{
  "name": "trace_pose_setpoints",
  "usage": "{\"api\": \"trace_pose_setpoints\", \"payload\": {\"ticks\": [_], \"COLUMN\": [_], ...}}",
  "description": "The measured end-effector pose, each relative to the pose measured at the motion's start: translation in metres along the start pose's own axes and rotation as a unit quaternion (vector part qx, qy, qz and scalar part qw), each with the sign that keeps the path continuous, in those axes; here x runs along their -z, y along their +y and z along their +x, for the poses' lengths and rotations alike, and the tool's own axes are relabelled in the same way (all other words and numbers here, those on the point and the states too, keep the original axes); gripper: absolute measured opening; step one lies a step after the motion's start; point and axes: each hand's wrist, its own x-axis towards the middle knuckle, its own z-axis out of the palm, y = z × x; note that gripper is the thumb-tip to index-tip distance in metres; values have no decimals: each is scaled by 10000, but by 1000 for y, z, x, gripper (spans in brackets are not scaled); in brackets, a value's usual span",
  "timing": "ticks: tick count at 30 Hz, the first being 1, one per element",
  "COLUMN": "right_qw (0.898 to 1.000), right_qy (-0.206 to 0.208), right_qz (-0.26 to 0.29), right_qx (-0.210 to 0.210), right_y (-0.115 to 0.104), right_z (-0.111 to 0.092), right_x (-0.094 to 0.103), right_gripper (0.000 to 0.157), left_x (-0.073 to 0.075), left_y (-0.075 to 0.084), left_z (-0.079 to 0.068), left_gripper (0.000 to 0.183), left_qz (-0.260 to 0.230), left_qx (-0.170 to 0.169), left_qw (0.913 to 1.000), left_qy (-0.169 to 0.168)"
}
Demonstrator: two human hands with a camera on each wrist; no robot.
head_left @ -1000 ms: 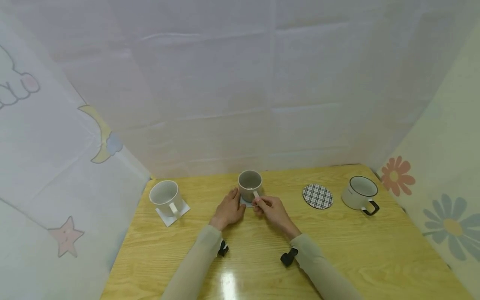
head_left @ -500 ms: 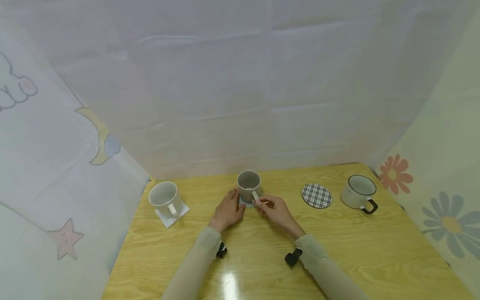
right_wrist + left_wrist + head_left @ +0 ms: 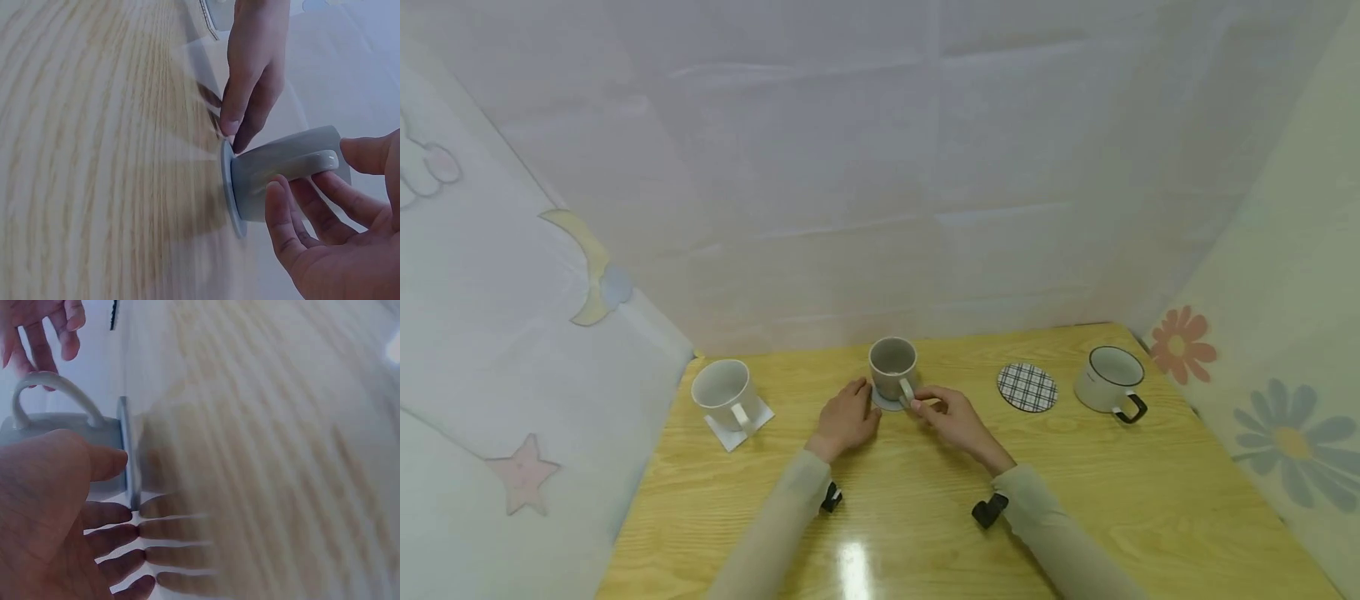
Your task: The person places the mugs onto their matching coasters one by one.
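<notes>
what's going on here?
A person has both hands at a grey mug standing upright on a round grey coaster. The left hand is beside the coaster's edge; the right hand is at the handle, its fingers loose rather than wrapped round it. To the left, a white mug sits on a square coaster. To the right, a black-handled mug stands beside a plaid coaster.

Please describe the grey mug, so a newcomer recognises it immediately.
On the wood-grained tabletop, look along the far edge. Between the leftmost white mug and the black-handled mug stands the grey mug, the only one on a round coaster.
</notes>
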Motion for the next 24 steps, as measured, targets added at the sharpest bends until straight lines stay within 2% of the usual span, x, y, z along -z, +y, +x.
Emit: {"api": "trace_pose_setpoints", "payload": {"ticks": [6,10,14,19,24], "right_qw": [9996,9993,9987,9967,9956], "right_qy": [7,74,173,349,553], "right_qz": [-192,-313,-430,-627,-709], "right_qx": [228,211,207,377,276], "right_y": [-1,1,-1,-3,-3], "right_z": [-8,-13,-15,-18,-24], "right_x": [8,14,24,35,48], "right_gripper": [34,36,37,39,39], "left_x": [7,14,23,35,46], "left_y": [-6,-5,-2,4,11], "left_z": [-5,-10,-14,-20,-24], "left_gripper": [53,53,54,56,55], "left_qz": [-198,-218,-205,-154,-134], "left_qx": [-39,-15,-35,-55,-84], "left_qw": [9998,9997,9997,9992,9985], "left_qy": [78,134,158,352,524]}}
